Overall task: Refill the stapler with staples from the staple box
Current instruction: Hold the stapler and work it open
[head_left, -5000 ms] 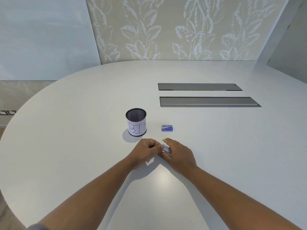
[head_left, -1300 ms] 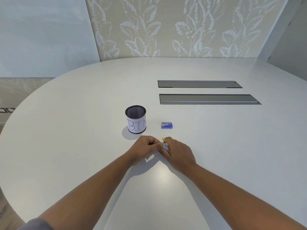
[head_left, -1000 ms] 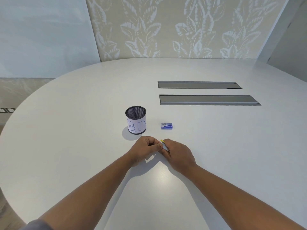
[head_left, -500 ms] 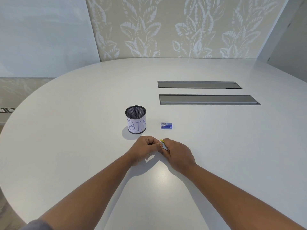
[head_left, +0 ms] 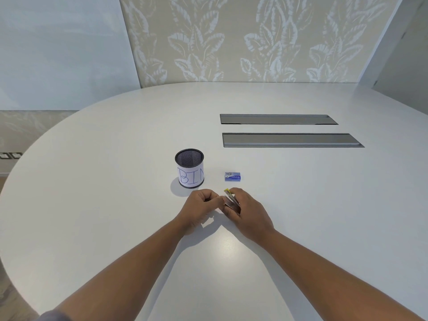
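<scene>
Head view looks down over my two forearms to where both hands meet on the white table (head_left: pixel 92 181). My right hand (head_left: pixel 249 214) is curled round the stapler (head_left: pixel 230 200), thumb on its near side and fingers wrapped over the far side, so most of the body is hidden. What shows is a thin metal strip with a yellow tip; its long axis runs from my palm away from me and a little to the left, with the yellow end pointing toward the staple box (head_left: pixel 232 176). I cannot tell whether the stapler's top is lifted. My left hand (head_left: pixel 201 208) is closed in a loose fist with thumb and forefinger pinched together at the stapler's side, touching it; whatever sits between those fingertips is too small to make out.

Taking the staple box as my landmark: it lies flat and shut, blue, long side across my view, just beyond the stapler's yellow tip and apart from it. A black mesh cup (head_left: pixel 189 168) with a paper label reading BIN stands upright near the box's left. Two long grey recessed panels (head_left: pixel 291 140) lie farther beyond the box and to its right, parallel with its long side. A leaf-patterned wall (head_left: pixel 243 40) rises beyond the table's far edge.
</scene>
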`<move>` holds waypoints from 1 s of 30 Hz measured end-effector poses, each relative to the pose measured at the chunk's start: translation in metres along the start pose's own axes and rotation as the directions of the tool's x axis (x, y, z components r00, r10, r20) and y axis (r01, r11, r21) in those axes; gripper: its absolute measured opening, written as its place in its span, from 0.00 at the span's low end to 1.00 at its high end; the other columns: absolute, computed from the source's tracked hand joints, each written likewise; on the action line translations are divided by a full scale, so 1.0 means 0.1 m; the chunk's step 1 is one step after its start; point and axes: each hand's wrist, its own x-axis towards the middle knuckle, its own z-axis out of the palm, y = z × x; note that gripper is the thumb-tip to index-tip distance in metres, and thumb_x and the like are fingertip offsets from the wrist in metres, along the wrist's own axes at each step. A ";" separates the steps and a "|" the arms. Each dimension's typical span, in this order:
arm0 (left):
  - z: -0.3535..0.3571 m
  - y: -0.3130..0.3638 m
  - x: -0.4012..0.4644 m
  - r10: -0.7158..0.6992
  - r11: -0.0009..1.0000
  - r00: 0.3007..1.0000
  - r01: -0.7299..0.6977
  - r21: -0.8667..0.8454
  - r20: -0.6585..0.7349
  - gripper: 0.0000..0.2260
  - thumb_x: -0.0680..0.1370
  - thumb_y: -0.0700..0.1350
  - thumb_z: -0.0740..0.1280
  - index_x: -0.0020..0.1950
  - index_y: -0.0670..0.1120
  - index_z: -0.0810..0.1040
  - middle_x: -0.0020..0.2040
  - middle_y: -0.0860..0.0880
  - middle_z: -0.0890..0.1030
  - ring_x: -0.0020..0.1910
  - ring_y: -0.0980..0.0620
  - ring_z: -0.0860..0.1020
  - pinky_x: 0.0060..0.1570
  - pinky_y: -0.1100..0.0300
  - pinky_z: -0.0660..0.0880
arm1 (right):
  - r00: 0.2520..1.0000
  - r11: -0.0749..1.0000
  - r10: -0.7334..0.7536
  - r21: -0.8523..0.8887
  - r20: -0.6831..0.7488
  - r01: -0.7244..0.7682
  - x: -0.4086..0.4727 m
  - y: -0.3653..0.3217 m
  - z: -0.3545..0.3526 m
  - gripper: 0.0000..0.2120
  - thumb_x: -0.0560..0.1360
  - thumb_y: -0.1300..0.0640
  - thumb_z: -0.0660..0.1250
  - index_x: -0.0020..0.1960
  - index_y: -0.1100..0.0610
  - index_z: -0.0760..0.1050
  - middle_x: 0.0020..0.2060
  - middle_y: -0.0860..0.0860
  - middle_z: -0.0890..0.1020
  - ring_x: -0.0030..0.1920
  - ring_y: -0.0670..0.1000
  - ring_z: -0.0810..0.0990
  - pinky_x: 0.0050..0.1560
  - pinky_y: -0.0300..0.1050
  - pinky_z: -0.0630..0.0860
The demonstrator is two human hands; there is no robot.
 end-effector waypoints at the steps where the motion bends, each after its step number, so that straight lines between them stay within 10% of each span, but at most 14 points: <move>1: 0.00 0.00 0.00 0.002 1.000 1.000 -0.002 -0.010 -0.008 0.16 0.70 0.56 0.75 0.38 0.43 0.81 0.29 0.48 0.76 0.25 0.54 0.70 0.24 0.63 0.66 | 1.000 1.000 0.001 0.019 0.005 -0.001 0.00 0.01 0.00 0.21 0.79 0.37 0.63 0.65 0.48 0.69 0.53 0.44 0.77 0.47 0.47 0.76 0.44 0.46 0.75; 10: -0.03 -0.07 0.03 0.056 0.993 0.996 -0.063 -0.097 -0.075 0.17 0.69 0.58 0.80 0.40 0.45 0.82 0.33 0.47 0.78 0.30 0.54 0.71 0.29 0.65 0.70 | 1.000 0.983 -0.006 0.181 0.025 0.002 0.00 0.04 -0.02 0.19 0.80 0.47 0.64 0.70 0.48 0.71 0.55 0.43 0.81 0.52 0.44 0.78 0.53 0.43 0.75; 17: -0.03 -0.08 0.05 0.080 0.987 0.997 -0.080 -0.139 -0.009 0.15 0.76 0.42 0.76 0.61 0.46 0.81 0.48 0.50 0.86 0.39 0.52 0.82 0.39 0.60 0.79 | 0.996 0.976 0.058 0.207 0.070 -0.071 -0.05 0.03 -0.02 0.25 0.83 0.46 0.55 0.78 0.51 0.62 0.57 0.46 0.83 0.53 0.48 0.80 0.54 0.46 0.76; 23: -0.05 -0.10 0.06 0.100 0.992 0.994 -0.097 -0.086 0.033 0.12 0.77 0.38 0.74 0.59 0.48 0.83 0.49 0.47 0.87 0.45 0.53 0.83 0.49 0.65 0.78 | 0.998 0.975 0.060 0.210 0.031 -0.065 -0.04 0.06 0.02 0.16 0.83 0.45 0.51 0.70 0.42 0.62 0.48 0.47 0.82 0.44 0.52 0.80 0.47 0.55 0.78; 30: -0.02 -0.12 0.06 0.090 0.993 0.995 -0.094 -0.076 -0.051 0.05 0.76 0.42 0.76 0.50 0.46 0.85 0.40 0.50 0.86 0.37 0.57 0.79 0.40 0.67 0.76 | 0.999 0.977 0.045 0.209 -0.007 -0.042 -0.01 0.07 0.04 0.19 0.84 0.46 0.51 0.73 0.46 0.66 0.63 0.42 0.77 0.53 0.37 0.75 0.59 0.46 0.75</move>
